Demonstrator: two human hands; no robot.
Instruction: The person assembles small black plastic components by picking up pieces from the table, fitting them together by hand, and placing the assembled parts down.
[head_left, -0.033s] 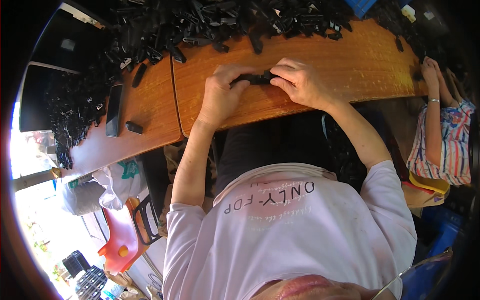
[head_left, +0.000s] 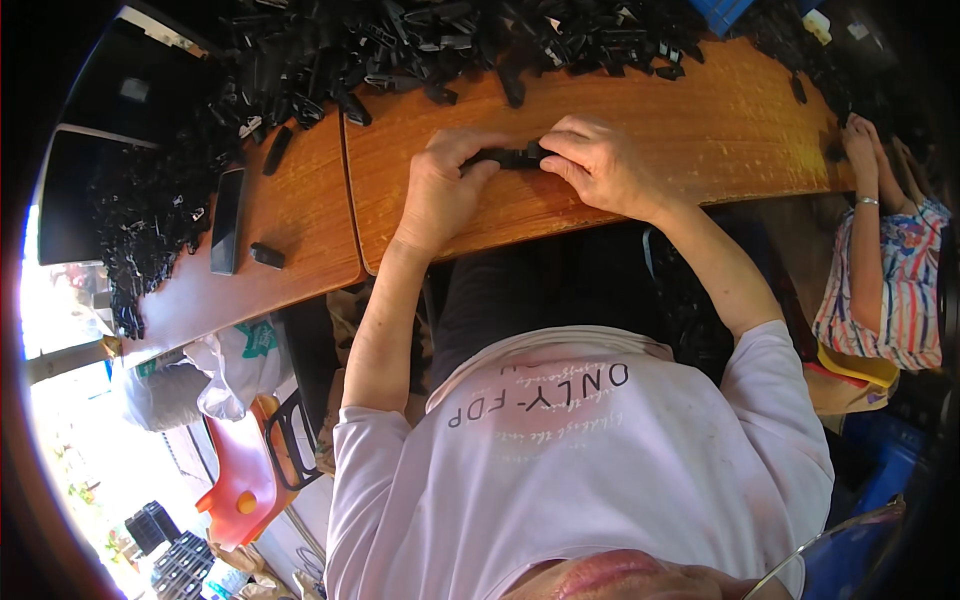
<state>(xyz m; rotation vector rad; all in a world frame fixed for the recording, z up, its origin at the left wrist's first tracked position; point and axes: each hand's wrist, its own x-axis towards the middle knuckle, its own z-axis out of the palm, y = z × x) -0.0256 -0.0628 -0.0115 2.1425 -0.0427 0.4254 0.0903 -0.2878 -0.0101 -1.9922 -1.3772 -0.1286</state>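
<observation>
Between my two hands is a long, narrow black plastic piece point(head_left: 513, 158), held just above or against the wooden table point(head_left: 640, 110); I cannot tell which. My left hand point(head_left: 445, 185) pinches its left end with thumb and fingers. On the other end, the thumb and fingertips of my right hand point(head_left: 605, 172) are closed. Both ends of the piece are hidden by my fingers, so its exact kind does not show. Beyond my hands, a large heap of similar black plastic pieces point(head_left: 420, 50) covers the far side of the table.
Left of a table seam lie a dark phone-like slab point(head_left: 228, 220), a short black piece point(head_left: 266, 255) and a longer one point(head_left: 278, 150). Another person's hands point(head_left: 862, 145) are at the right table end. An orange chair point(head_left: 245, 490) and plastic bags point(head_left: 235, 365) are lower left.
</observation>
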